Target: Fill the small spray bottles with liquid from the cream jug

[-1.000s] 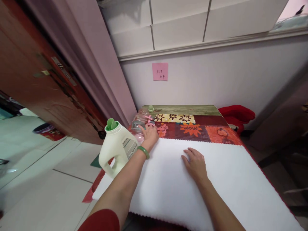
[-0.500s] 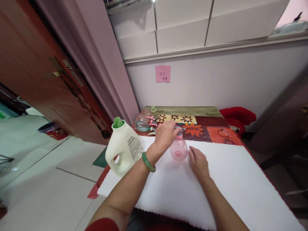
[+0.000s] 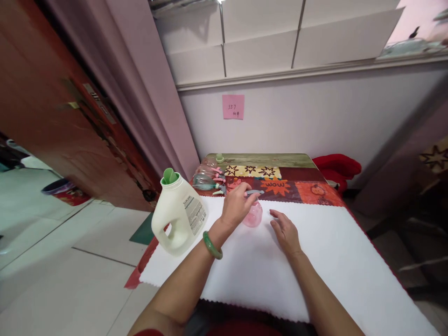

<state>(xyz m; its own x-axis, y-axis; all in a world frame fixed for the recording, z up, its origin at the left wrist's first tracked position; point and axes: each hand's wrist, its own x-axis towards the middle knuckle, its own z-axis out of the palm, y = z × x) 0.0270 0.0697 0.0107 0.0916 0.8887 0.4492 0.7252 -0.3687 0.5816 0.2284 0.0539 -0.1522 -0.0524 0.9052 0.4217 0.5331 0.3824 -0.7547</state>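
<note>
A small round pink spray bottle (image 3: 253, 216) stands on the white cloth (image 3: 252, 266). My left hand (image 3: 236, 205), with a green bangle at the wrist, is closed around its grey trigger head (image 3: 255, 192) from the left. Those fingers hide part of the bottle's neck, and I cannot tell whether the head is screwed on. To the right of the bottle, my right hand (image 3: 285, 233) is open with bent fingers, touching nothing but perhaps the cloth. A large pale-green jug (image 3: 178, 219) with a green spout stands upright at the left, apart from both hands.
Several clear spray bottles (image 3: 206, 179) with pink and grey heads lie at the table's back left. A small green cap (image 3: 219, 158) sits behind them. The patterned tablecloth (image 3: 280, 186) shows beyond the white cloth. A red door (image 3: 87, 116) stands at the left.
My right hand has drawn slightly away from the spray bottle, its fingers spread a little more. My left hand keeps its hold on the head. The view has shifted slightly.
</note>
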